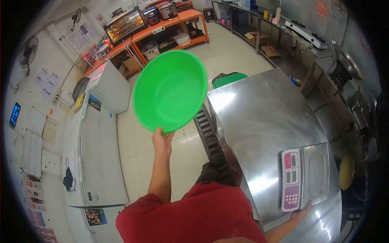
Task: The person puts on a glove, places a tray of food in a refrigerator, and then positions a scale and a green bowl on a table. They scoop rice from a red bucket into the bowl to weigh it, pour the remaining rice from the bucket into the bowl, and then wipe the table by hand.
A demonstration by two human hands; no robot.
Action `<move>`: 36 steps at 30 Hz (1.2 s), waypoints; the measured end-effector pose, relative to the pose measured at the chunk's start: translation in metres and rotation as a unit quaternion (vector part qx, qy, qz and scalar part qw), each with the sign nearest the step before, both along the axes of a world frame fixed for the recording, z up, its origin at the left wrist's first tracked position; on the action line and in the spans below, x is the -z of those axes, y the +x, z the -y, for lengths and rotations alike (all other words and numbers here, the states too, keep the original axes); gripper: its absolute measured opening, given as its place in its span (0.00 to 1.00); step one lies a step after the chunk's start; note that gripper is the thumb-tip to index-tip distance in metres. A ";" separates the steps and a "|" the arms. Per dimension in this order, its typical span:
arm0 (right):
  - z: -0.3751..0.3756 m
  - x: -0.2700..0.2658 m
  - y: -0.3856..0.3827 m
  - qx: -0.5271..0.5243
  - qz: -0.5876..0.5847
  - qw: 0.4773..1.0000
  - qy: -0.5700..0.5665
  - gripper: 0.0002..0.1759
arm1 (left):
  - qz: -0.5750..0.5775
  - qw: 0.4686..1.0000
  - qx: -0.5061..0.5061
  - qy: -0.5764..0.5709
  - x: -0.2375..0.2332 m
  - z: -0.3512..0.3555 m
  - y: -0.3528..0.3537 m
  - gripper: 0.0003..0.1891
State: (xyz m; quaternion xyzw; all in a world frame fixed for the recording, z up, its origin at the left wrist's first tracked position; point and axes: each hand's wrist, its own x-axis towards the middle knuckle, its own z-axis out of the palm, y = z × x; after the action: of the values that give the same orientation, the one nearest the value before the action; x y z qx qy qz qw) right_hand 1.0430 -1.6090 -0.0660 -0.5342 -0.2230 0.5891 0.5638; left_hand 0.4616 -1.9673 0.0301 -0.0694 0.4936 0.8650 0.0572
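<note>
Left hand (163, 138) gripping basin (170, 92); right (300, 214) touching scale (303, 178).

Red shirt (190, 216) with short sleeves (148, 205), bare hands (163, 141), and lower down what may be dark trousers (216, 174)

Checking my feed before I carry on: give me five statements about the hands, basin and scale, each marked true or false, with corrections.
1. The left hand holds the green basin by its rim. True.
2. The scale sits on the metal table. True.
3. The green basin rests on the metal table. False: it is held up, off the table.
4. The right hand is at the near edge of the scale. True.
5. The green basin is full to the brim. False: its bare inside shows, with nothing visible in it.
</note>
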 end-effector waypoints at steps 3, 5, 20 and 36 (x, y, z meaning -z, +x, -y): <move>0.006 0.002 0.003 0.018 0.053 0.998 -0.002 0.43 | 0.001 0.997 0.071 -0.011 -0.034 -0.036 0.013 0.20; -0.001 0.076 0.058 -0.119 0.334 0.923 0.152 0.37 | -0.012 0.993 0.121 0.003 -0.041 -0.054 0.014 0.21; 0.041 0.022 -0.003 0.008 0.010 1.000 0.015 0.47 | 0.005 0.763 0.644 0.061 -0.047 -0.286 0.166 0.24; 0.149 0.041 -0.004 0.070 0.080 0.994 -0.017 0.29 | -0.045 0.654 0.739 -0.152 -0.053 -0.246 0.203 0.20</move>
State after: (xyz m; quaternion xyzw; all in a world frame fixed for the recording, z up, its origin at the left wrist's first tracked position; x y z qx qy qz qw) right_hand 1.0390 -1.7582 -0.1072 -0.6032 -0.2194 0.5070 0.5752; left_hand 0.6648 -1.7215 0.0833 0.3498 0.5086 0.4517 0.6441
